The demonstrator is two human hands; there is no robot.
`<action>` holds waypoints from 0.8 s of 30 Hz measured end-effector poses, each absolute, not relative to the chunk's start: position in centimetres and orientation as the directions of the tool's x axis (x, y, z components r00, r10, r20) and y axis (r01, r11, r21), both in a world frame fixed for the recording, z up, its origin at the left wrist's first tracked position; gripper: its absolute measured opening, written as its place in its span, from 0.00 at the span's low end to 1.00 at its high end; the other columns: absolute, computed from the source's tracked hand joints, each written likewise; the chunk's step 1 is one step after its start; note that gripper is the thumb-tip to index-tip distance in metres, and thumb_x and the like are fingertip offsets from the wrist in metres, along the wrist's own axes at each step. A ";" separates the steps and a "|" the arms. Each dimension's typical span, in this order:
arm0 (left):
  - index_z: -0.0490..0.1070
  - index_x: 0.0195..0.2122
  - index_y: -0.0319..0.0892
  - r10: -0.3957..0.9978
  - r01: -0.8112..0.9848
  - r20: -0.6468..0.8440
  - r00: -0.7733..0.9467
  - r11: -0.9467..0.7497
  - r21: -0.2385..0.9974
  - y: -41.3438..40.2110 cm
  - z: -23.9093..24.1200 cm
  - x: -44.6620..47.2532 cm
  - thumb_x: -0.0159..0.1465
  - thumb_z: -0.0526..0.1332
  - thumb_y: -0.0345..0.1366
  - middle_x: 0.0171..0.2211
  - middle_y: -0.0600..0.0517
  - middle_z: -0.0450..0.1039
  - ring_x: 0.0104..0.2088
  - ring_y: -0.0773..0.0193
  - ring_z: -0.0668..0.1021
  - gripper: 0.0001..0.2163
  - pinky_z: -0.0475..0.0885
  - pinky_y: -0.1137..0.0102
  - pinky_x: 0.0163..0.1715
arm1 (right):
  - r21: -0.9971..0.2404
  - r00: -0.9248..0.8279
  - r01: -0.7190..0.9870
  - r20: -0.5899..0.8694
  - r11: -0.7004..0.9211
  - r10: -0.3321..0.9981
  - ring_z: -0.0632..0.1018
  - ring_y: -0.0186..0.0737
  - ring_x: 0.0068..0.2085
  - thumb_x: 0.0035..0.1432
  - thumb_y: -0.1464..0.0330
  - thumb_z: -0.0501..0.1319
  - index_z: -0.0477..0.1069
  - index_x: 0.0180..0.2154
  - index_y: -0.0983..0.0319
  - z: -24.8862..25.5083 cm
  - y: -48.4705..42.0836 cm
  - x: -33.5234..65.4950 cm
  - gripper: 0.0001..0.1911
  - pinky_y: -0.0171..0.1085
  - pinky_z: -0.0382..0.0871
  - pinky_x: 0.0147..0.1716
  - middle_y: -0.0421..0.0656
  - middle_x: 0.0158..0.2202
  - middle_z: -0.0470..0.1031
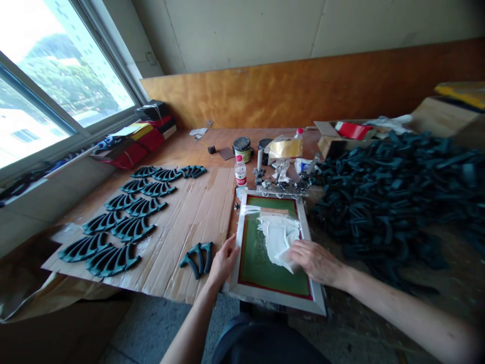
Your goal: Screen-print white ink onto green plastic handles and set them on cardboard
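Note:
A screen printing frame with pale metal sides and a green mesh lies in front of me. White ink is smeared thickly over the mesh's upper middle and right. My right hand is closed round a whitish squeegee, whose edge rests in the ink; fingers and ink partly hide it. At the frame's left side, my left hand grips the metal edge with curled fingers. Just left of that hand, a few dark green curved plastic handles lie on cardboard.
Fanned rows of dark green handles cover the cardboard's left part. A big heap of similar pieces lies at right. Behind the frame stand a metal clamp, a red-capped bottle and a lidded jar. Boxes sit at back right.

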State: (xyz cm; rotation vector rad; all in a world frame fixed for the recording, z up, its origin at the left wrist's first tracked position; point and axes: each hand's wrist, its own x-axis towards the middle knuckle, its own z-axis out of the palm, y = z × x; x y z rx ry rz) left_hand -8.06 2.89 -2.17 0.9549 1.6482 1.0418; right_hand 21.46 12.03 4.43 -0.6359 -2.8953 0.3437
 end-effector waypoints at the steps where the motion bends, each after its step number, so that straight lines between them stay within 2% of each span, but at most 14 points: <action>1: 0.69 0.57 0.45 0.918 0.119 -0.292 -0.269 0.332 0.936 2.9 -2.2 -8.0 0.58 0.62 0.45 0.29 0.53 0.75 0.34 0.59 0.76 0.25 0.69 0.69 0.38 | -0.271 -0.907 0.381 0.078 0.884 0.414 0.71 0.42 0.36 0.56 0.79 0.52 0.71 0.32 0.61 4.7 12.1 21.7 0.11 0.39 0.64 0.38 0.43 0.31 0.72; 3: 0.71 0.55 0.44 0.912 0.091 -0.293 -0.287 0.330 0.939 2.9 -2.0 -7.9 0.57 0.64 0.45 0.28 0.52 0.75 0.34 0.59 0.76 0.25 0.69 0.69 0.39 | -0.282 -0.884 0.425 0.075 0.860 0.461 0.71 0.42 0.36 0.56 0.78 0.54 0.71 0.32 0.60 5.0 12.5 21.5 0.10 0.39 0.64 0.38 0.43 0.31 0.72; 5: 0.71 0.55 0.44 0.904 0.056 -0.313 -0.291 0.342 0.938 3.0 -1.8 -7.9 0.56 0.65 0.44 0.27 0.53 0.75 0.32 0.59 0.76 0.26 0.70 0.69 0.37 | -0.247 -0.838 0.471 0.174 0.847 0.517 0.72 0.43 0.39 0.57 0.78 0.52 0.72 0.34 0.61 4.4 12.3 21.1 0.12 0.40 0.66 0.40 0.44 0.33 0.74; 7: 0.70 0.56 0.44 0.895 0.023 -0.342 -0.286 0.363 0.931 3.0 -1.6 -7.9 0.54 0.66 0.44 0.26 0.53 0.74 0.29 0.61 0.75 0.27 0.69 0.70 0.33 | -0.181 -0.814 0.458 0.308 0.870 0.492 0.72 0.44 0.42 0.57 0.80 0.49 0.74 0.39 0.63 3.4 11.4 21.0 0.17 0.41 0.67 0.42 0.48 0.37 0.75; 9: 0.69 0.56 0.42 0.895 0.020 -0.349 -0.276 0.369 0.929 3.0 -1.6 -8.0 0.54 0.66 0.45 0.25 0.54 0.73 0.27 0.62 0.74 0.29 0.68 0.71 0.29 | -0.153 -0.830 0.391 0.368 0.908 0.419 0.73 0.45 0.45 0.57 0.80 0.48 0.74 0.42 0.64 2.5 10.3 21.5 0.19 0.42 0.67 0.44 0.49 0.40 0.76; 11: 0.69 0.56 0.41 0.904 0.039 -0.328 -0.275 0.352 0.935 2.9 -1.8 -8.0 0.55 0.65 0.46 0.24 0.54 0.72 0.27 0.63 0.73 0.28 0.67 0.72 0.28 | -0.217 -0.844 0.364 0.336 0.906 0.419 0.74 0.44 0.44 0.59 0.77 0.51 0.74 0.43 0.62 2.5 9.9 22.0 0.16 0.42 0.68 0.44 0.48 0.39 0.76; 14: 0.67 0.57 0.40 0.918 0.027 -0.308 -0.251 0.324 0.946 2.9 -1.3 -7.9 0.56 0.64 0.47 0.27 0.53 0.73 0.28 0.63 0.74 0.29 0.68 0.73 0.28 | -0.347 -0.796 0.464 0.240 0.815 0.555 0.75 0.42 0.41 0.60 0.71 0.57 0.73 0.42 0.59 4.0 12.1 21.3 0.10 0.40 0.69 0.42 0.44 0.37 0.76; 16: 0.64 0.60 0.41 0.922 -0.003 -0.322 -0.215 0.329 0.944 3.0 -0.2 -8.0 0.56 0.64 0.48 0.27 0.53 0.74 0.27 0.65 0.74 0.31 0.67 0.74 0.26 | -0.374 -0.720 0.560 0.220 0.739 0.658 0.75 0.43 0.43 0.59 0.68 0.60 0.71 0.49 0.56 5.6 14.9 20.0 0.15 0.40 0.69 0.43 0.43 0.40 0.76; 19: 0.61 0.62 0.43 0.918 -0.088 -0.360 -0.165 0.350 0.933 3.1 3.0 -8.2 0.56 0.65 0.50 0.27 0.54 0.74 0.25 0.66 0.73 0.34 0.66 0.75 0.24 | -0.329 -0.601 0.687 0.245 0.648 0.761 0.74 0.45 0.45 0.57 0.65 0.64 0.64 0.59 0.54 8.3 19.2 18.7 0.28 0.41 0.69 0.44 0.44 0.43 0.75; 21: 0.66 0.58 0.42 0.918 -0.150 -0.363 -0.163 0.340 0.928 3.6 5.6 -8.3 0.57 0.63 0.52 0.28 0.53 0.74 0.26 0.66 0.74 0.31 0.67 0.74 0.25 | -0.309 -0.519 0.735 0.317 0.604 0.794 0.75 0.45 0.42 0.57 0.61 0.63 0.63 0.59 0.55 9.9 21.3 19.5 0.29 0.40 0.69 0.41 0.44 0.42 0.75; 24: 0.75 0.45 0.39 0.936 -0.157 -0.274 -0.220 0.243 0.957 5.4 9.4 -8.1 0.60 0.58 0.56 0.29 0.51 0.74 0.26 0.67 0.74 0.26 0.67 0.74 0.25 | -0.367 -0.317 0.781 0.464 0.505 0.827 0.76 0.42 0.37 0.63 0.59 0.55 0.68 0.54 0.60 10.5 22.6 23.0 0.21 0.38 0.69 0.38 0.46 0.39 0.75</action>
